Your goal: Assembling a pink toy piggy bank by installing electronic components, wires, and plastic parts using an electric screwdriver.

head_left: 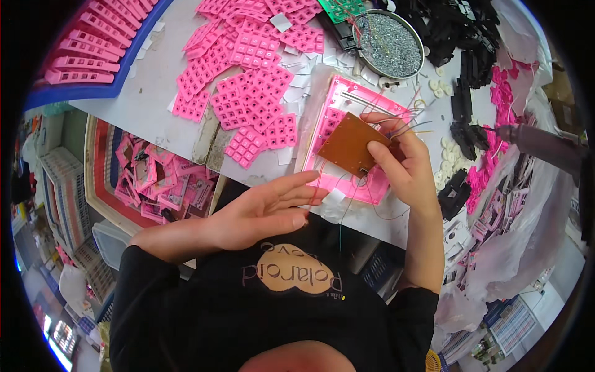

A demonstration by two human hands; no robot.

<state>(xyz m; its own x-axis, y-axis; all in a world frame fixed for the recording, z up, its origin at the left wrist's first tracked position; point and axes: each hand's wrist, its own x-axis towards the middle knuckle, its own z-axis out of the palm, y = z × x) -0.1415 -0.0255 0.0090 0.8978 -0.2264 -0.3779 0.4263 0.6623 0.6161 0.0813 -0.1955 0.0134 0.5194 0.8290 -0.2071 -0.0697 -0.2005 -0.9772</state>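
My right hand (406,164) grips a square brown circuit board (352,146) by its right edge, thumb on top. The board is tilted over an open pink plastic casing (374,194), covering part of its inside. A pink keypad (333,121) shows beside the board's upper left edge. Thin coloured wires trail from around the board. My left hand (266,208) has its fingers stretched out at the casing's near left corner, beside a small white slip (334,197). Whether its fingertips touch the slip or a wire I cannot tell.
Pink keypads (254,49) lie piled at the far left of the table, near a blue crate (133,59) of pink parts. A round dish of screws (390,46) stands far off. Black parts (465,105) and a dark tool (539,146) are at the right.
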